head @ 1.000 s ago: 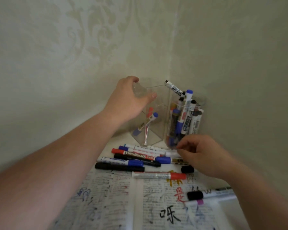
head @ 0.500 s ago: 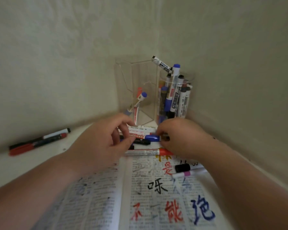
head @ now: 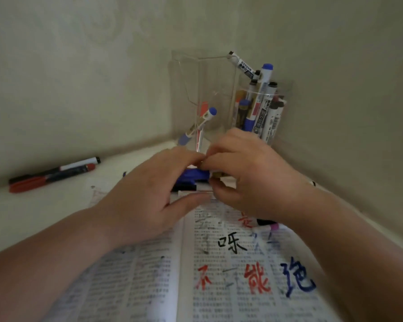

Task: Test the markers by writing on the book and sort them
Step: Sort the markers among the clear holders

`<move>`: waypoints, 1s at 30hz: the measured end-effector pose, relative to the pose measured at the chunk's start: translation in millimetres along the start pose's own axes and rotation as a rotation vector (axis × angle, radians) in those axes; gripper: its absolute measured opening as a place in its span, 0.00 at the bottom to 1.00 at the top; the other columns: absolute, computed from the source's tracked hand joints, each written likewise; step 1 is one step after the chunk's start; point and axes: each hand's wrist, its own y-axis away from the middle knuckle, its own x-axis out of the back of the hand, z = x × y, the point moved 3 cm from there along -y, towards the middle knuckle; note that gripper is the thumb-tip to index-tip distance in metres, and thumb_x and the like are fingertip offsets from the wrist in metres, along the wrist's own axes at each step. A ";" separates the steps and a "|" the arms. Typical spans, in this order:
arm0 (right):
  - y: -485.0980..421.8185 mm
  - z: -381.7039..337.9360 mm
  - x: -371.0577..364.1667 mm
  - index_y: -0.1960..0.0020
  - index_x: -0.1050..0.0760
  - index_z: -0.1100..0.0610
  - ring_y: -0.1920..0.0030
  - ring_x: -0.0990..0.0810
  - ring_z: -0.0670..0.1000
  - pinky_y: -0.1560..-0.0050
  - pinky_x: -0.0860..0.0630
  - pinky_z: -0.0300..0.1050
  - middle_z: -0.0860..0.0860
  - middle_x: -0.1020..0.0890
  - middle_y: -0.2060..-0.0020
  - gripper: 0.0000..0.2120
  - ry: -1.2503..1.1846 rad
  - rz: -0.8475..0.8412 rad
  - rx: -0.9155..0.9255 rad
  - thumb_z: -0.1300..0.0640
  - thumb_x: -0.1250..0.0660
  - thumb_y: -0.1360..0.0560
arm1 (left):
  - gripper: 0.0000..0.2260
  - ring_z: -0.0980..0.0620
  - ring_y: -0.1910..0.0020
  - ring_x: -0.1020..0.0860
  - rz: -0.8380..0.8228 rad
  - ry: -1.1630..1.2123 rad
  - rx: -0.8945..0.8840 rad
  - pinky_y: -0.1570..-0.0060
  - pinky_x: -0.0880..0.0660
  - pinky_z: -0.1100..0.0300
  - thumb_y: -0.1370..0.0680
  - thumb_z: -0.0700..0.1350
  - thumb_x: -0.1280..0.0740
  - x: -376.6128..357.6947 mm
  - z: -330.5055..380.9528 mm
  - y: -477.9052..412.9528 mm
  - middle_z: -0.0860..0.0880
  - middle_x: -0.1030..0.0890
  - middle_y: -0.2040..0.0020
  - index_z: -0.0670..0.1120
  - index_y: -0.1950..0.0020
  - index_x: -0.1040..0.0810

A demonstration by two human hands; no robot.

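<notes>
I see a pale beige patterned wall (dim, soft light) meeting a plain beige wall above a white tabletop.

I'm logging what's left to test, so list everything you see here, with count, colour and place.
Open printed book: one, white with black, red, blue writing, front centre.
Clear plastic organiser: one, transparent, in the corner.
Standing markers: several, blue, black, white, organiser's right compartment.
Leaning pens: two, blue-capped and red, left compartment.
Lying markers: two, black-white and red, table's left.
Blue-capped marker: one, between both hands.
Loose markers: several, partly hidden under the hands.
White table: one, beneath everything.
Left hand: grips the marker's cap end.
Right hand: grips its barrel.
</notes>
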 end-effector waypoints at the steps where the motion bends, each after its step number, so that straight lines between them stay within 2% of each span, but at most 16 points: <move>1: -1.4 -6.1 -1.9 0.49 0.16 0.58 0.55 0.23 0.55 0.54 0.25 0.55 0.53 0.19 0.56 0.09 -0.016 0.020 0.051 0.59 0.30 0.28 | 0.14 0.58 0.47 0.21 0.009 0.137 0.058 0.48 0.23 0.56 0.21 0.59 0.34 -3.0 -0.5 1.7 0.60 0.21 0.46 0.58 0.37 0.29; 3: -1.8 -12.2 -4.1 0.49 0.17 0.59 0.57 0.21 0.56 0.58 0.23 0.56 0.54 0.19 0.56 0.09 -0.062 0.040 0.090 0.59 0.30 0.28 | 0.09 0.51 0.51 0.17 0.044 0.362 0.163 0.51 0.21 0.47 0.20 0.55 0.33 -6.5 -5.9 3.1 0.56 0.17 0.50 0.59 0.41 0.26; 4: -1.1 -11.4 -4.3 0.47 0.17 0.59 0.57 0.21 0.56 0.59 0.23 0.56 0.54 0.19 0.55 0.10 -0.085 0.042 0.078 0.59 0.29 0.27 | 0.07 0.50 0.53 0.16 0.066 0.406 0.179 0.51 0.21 0.47 0.20 0.53 0.33 -6.8 -7.9 3.4 0.54 0.16 0.51 0.59 0.42 0.24; 8: 3.3 5.3 -0.8 0.41 0.19 0.52 0.53 0.18 0.51 0.57 0.20 0.54 0.48 0.17 0.52 0.16 -0.124 0.005 -0.134 0.45 0.29 0.25 | 0.06 0.53 0.57 0.16 0.165 0.600 0.247 0.54 0.20 0.60 0.22 0.45 0.30 -4.4 -12.0 3.7 0.52 0.14 0.56 0.53 0.47 0.19; 10: 9.9 17.2 3.8 0.44 0.18 0.49 0.60 0.18 0.47 0.60 0.20 0.53 0.44 0.17 0.58 0.14 -0.221 0.014 -0.273 0.43 0.26 0.26 | 0.07 0.53 0.56 0.15 0.175 0.677 0.271 0.53 0.20 0.61 0.24 0.42 0.28 -2.4 -13.3 4.8 0.52 0.14 0.56 0.50 0.48 0.21; 11: 13.9 22.6 5.3 0.47 0.18 0.48 0.64 0.19 0.47 0.63 0.20 0.53 0.44 0.17 0.62 0.12 -0.290 0.024 -0.321 0.45 0.24 0.27 | 0.08 0.52 0.54 0.15 0.162 0.631 0.258 0.50 0.19 0.57 0.25 0.43 0.28 -1.7 -14.2 5.9 0.52 0.14 0.54 0.51 0.48 0.22; 13: 19.4 26.3 5.2 0.50 0.18 0.46 0.69 0.22 0.52 0.67 0.23 0.55 0.51 0.18 0.67 0.10 -0.469 0.042 -0.367 0.49 0.22 0.28 | 0.09 0.50 0.49 0.17 0.077 0.475 0.222 0.45 0.21 0.46 0.24 0.50 0.31 -3.7 -16.2 7.3 0.54 0.16 0.50 0.57 0.45 0.25; 15: 18.0 19.0 2.8 0.49 0.17 0.48 0.69 0.23 0.60 0.68 0.25 0.57 0.58 0.19 0.67 0.09 -0.689 0.060 -0.376 0.52 0.22 0.28 | 0.09 0.49 0.48 0.19 -0.034 0.395 0.204 0.46 0.23 0.42 0.21 0.51 0.35 -9.0 -15.0 7.0 0.54 0.18 0.49 0.61 0.43 0.28; 16: 15.6 14.0 0.1 0.48 0.17 0.51 0.69 0.22 0.58 0.68 0.24 0.55 0.55 0.18 0.67 0.08 -0.792 0.074 -0.376 0.53 0.23 0.27 | 0.09 0.50 0.48 0.20 -0.074 0.381 0.196 0.47 0.24 0.43 0.20 0.50 0.37 -11.4 -13.3 6.4 0.55 0.18 0.49 0.62 0.41 0.28; 17: 12.9 9.0 -3.5 0.47 0.17 0.55 0.69 0.20 0.52 0.68 0.22 0.50 0.51 0.16 0.66 0.08 -0.885 0.091 -0.375 0.55 0.25 0.26 | 0.11 0.52 0.47 0.20 -0.099 0.379 0.180 0.46 0.24 0.48 0.19 0.49 0.38 -12.7 -10.2 5.0 0.57 0.19 0.48 0.62 0.38 0.28; 19: 8.7 0.4 -11.8 0.46 0.20 0.62 0.69 0.19 0.43 0.66 0.24 0.35 0.45 0.16 0.67 0.08 -1.055 0.129 -0.406 0.60 0.29 0.24 | 0.12 0.60 0.46 0.21 -0.118 0.433 0.155 0.45 0.26 0.63 0.17 0.49 0.40 -12.5 -4.6 4.1 0.63 0.20 0.47 0.58 0.35 0.28; 21: 6.1 -4.2 -18.2 0.47 0.20 0.61 0.69 0.20 0.45 0.67 0.25 0.35 0.48 0.17 0.67 0.09 -1.127 0.149 -0.436 0.59 0.30 0.24 | 0.11 0.63 0.51 0.22 -0.101 0.449 0.144 0.51 0.30 0.71 0.17 0.50 0.42 -10.0 -3.0 4.8 0.66 0.21 0.52 0.58 0.35 0.28; 23: 4.9 -6.4 -22.3 0.48 0.20 0.59 0.70 0.22 0.47 0.69 0.26 0.37 0.50 0.17 0.66 0.08 -1.146 0.145 -0.445 0.56 0.30 0.25 | 0.10 0.60 0.53 0.21 -0.087 0.406 0.146 0.55 0.28 0.69 0.17 0.52 0.43 -8.0 -3.9 5.2 0.63 0.20 0.53 0.60 0.37 0.29; 25: 4.6 -8.0 -23.6 0.48 0.21 0.59 0.71 0.22 0.46 0.70 0.27 0.36 0.51 0.18 0.67 0.08 -1.189 0.141 -0.478 0.56 0.31 0.25 | 0.10 0.59 0.48 0.20 -0.083 0.381 0.133 0.51 0.25 0.64 0.16 0.52 0.43 -7.1 -4.1 4.7 0.62 0.19 0.49 0.62 0.36 0.30; 27: 4.6 -8.9 -24.2 0.49 0.21 0.60 0.71 0.23 0.46 0.71 0.28 0.35 0.51 0.18 0.67 0.09 -1.201 0.133 -0.502 0.56 0.32 0.25 | 0.12 0.62 0.45 0.21 -0.077 0.375 0.115 0.48 0.27 0.68 0.16 0.51 0.43 -5.7 -3.3 4.0 0.66 0.20 0.46 0.65 0.35 0.32; 30: 5.1 -9.2 -24.1 0.48 0.22 0.63 0.71 0.23 0.47 0.71 0.28 0.34 0.52 0.18 0.67 0.12 -1.192 0.117 -0.520 0.54 0.32 0.24 | 0.13 0.60 0.43 0.20 -0.071 0.379 0.132 0.46 0.26 0.67 0.16 0.50 0.41 -5.3 -5.5 4.3 0.64 0.19 0.45 0.64 0.33 0.31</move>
